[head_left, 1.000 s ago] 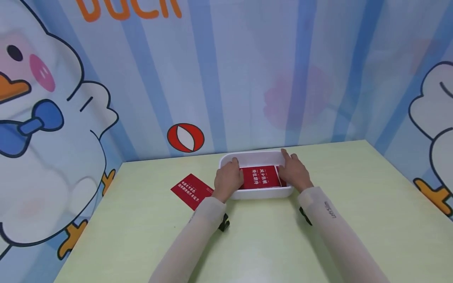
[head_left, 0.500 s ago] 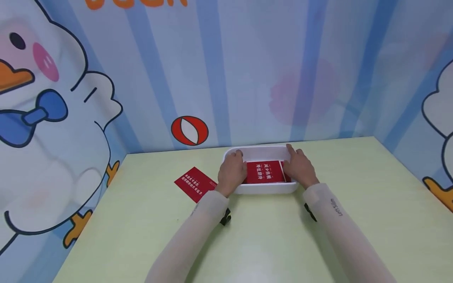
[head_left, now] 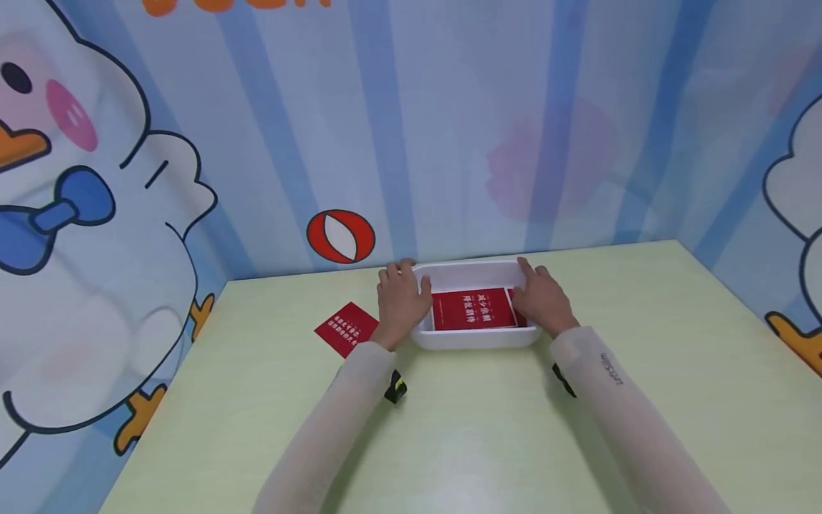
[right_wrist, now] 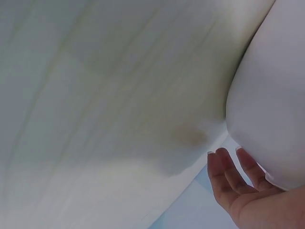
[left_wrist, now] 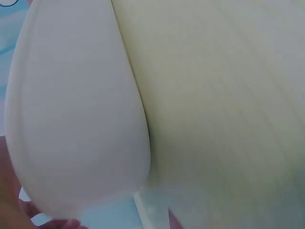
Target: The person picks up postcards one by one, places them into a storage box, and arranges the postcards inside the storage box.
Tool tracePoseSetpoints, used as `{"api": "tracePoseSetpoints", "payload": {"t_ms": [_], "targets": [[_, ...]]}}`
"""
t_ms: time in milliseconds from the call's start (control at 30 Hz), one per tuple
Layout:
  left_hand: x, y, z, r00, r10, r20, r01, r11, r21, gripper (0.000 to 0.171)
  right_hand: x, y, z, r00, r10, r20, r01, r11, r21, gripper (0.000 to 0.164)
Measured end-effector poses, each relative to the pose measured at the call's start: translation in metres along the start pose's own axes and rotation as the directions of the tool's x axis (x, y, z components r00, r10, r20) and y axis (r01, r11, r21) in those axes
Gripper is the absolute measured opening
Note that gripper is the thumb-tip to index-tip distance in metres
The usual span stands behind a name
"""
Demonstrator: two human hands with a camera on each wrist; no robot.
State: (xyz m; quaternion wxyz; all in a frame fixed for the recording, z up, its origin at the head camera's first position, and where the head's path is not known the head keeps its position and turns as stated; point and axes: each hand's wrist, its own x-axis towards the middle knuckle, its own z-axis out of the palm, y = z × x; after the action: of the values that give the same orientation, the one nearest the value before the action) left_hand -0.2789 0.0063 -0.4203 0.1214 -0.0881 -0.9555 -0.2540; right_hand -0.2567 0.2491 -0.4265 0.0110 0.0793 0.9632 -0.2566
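A white tray (head_left: 475, 341) with rounded corners sits near the back of the table, holding red printed cards (head_left: 472, 310). At its left end, my left hand (head_left: 403, 303) straddles the rim, thumb towards the inside and fingers spread along the outside. My right hand (head_left: 544, 300) grips the right end, its thumb over the cards and a finger stretched along the far corner. Seen from the right wrist, several fingers (right_wrist: 233, 179) of that hand lie just beside the outer wall. The left wrist view shows mostly the outer wall of the tray (left_wrist: 81, 109), with fingertips past its corner.
Another red card (head_left: 347, 328) with white writing lies on the pale yellow table (head_left: 475, 442) left of the tray, partly behind my left arm. A blue striped backdrop (head_left: 449, 143) with duck drawings rises right behind the table's back edge.
My left hand has shifted left, from over the tray's inside to its left end, and its fingers have spread. More of the cards' left edge shows. The right hand keeps its hold.
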Motion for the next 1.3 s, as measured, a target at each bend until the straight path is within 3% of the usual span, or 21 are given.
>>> {"api": "tracePoseSetpoints", "payload": {"t_ms": [167,333,633,933,1300], "targets": [[0.005,-0.014,-0.011,0.998,-0.056,-0.022,0.056,0.998,0.024,0.047,0.002,-0.001,0.000,1.000,-0.001,0.002,0.001,1.000,0.007,0.068],[0.005,-0.026,-0.015,0.995,-0.094,0.015,0.093,0.994,0.053,0.044,0.001,0.001,-0.001,1.000,-0.005,0.010,0.005,1.000,0.017,0.068],[0.004,-0.046,-0.019,0.992,-0.114,0.058,0.115,0.993,-0.022,0.042,0.004,0.001,-0.003,1.000,-0.010,-0.012,0.010,1.000,0.024,0.068],[-0.001,-0.059,-0.034,0.977,-0.164,0.138,0.159,0.986,0.050,0.047,0.003,0.003,0.000,1.000,-0.009,0.007,0.009,1.000,0.025,0.068],[-0.003,-0.076,-0.043,0.968,-0.217,0.125,0.204,0.973,0.104,0.054,0.002,0.001,0.001,1.000,-0.005,0.009,0.005,1.000,0.018,0.068]]}}
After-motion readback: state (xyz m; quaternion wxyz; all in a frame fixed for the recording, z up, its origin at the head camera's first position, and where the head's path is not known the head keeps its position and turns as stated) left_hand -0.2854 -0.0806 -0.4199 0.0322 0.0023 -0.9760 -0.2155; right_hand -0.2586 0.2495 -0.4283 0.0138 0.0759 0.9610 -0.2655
